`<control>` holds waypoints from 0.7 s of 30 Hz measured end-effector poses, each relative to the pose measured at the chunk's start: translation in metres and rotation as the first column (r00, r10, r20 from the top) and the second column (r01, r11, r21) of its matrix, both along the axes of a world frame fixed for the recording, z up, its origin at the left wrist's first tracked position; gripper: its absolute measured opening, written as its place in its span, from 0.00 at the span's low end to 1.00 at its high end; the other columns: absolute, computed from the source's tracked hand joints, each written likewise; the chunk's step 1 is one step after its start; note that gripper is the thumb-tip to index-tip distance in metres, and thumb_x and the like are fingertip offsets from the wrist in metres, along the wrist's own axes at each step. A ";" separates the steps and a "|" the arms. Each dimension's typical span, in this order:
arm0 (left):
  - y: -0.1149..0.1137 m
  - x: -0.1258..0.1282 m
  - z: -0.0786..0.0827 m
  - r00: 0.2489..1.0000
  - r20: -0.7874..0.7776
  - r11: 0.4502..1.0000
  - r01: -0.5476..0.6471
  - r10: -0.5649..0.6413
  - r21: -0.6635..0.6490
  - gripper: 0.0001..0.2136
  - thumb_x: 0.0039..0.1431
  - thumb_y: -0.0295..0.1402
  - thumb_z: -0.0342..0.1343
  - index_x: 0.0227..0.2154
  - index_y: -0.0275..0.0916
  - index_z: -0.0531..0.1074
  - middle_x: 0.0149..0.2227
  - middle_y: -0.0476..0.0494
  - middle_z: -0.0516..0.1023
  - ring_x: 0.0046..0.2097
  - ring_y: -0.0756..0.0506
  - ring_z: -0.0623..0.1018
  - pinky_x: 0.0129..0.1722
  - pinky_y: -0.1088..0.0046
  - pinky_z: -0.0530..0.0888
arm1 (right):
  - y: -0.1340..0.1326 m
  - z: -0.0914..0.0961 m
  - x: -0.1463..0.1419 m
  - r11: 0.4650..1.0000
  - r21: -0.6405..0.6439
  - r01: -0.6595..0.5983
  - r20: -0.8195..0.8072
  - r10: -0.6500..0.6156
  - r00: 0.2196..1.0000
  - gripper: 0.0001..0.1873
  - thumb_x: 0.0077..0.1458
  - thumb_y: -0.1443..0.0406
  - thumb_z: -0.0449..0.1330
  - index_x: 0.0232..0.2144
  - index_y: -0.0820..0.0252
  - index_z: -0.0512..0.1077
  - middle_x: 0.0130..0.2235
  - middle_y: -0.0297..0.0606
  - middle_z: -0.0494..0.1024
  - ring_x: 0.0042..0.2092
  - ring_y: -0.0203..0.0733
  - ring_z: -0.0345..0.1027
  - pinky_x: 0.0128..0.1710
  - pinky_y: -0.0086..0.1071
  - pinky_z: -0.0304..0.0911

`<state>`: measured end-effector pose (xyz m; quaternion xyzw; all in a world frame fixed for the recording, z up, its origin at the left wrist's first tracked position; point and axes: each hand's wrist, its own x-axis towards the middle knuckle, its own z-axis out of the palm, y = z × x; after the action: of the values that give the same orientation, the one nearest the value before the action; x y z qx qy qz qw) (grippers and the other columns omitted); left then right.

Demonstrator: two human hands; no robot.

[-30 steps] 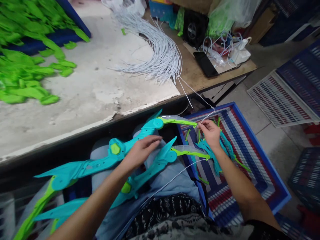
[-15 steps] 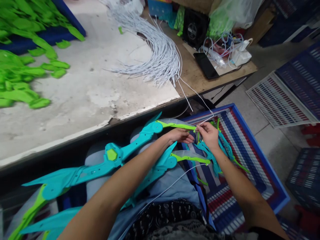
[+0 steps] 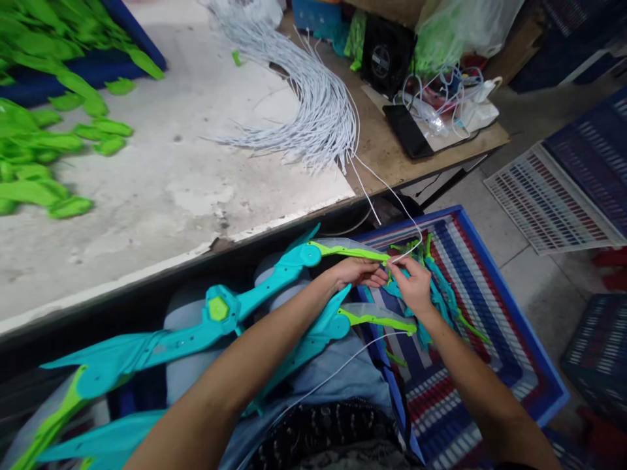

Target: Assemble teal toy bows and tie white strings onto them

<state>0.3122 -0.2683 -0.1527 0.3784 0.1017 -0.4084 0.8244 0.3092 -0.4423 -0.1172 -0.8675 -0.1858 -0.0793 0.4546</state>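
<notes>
A long turquoise and green plastic toy bow (image 3: 215, 313) lies across my lap, and a second one (image 3: 313, 333) lies just below it. My left hand (image 3: 355, 273) is closed on the green tip of the upper bow. My right hand (image 3: 411, 284) pinches a thin white string (image 3: 386, 189) right at that tip. The string runs up to a bundle of white strings (image 3: 318, 111) on the table. Both hands touch at the bow tip.
A worn white table (image 3: 161, 176) carries piles of green plastic parts (image 3: 39, 130). A blue striped crate (image 3: 490, 307) on the floor to my right holds more turquoise and green pieces. A phone (image 3: 406, 130), a small fan and tangled cables sit at the table's far end.
My left hand has moved right from the middle of the bow to its green tip, meeting the right hand. The right hand has stayed pinching the string there.
</notes>
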 end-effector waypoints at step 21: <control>0.189 -0.211 0.124 0.402 0.289 0.297 -0.891 0.869 0.344 0.11 0.46 0.34 0.58 0.14 0.41 0.64 0.25 0.55 0.78 0.47 0.41 0.76 0.55 0.56 0.71 | -0.008 -0.034 -0.019 0.988 0.071 0.138 -0.208 -0.120 0.971 0.31 0.46 0.59 0.65 0.53 0.57 0.65 0.41 0.42 0.79 0.43 0.46 0.73 0.47 0.43 0.66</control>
<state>0.1010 -0.0798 -0.0292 0.4479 0.3633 0.1540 0.8023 0.2900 -0.4500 -0.1513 -0.8612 -0.0781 -0.0277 0.5015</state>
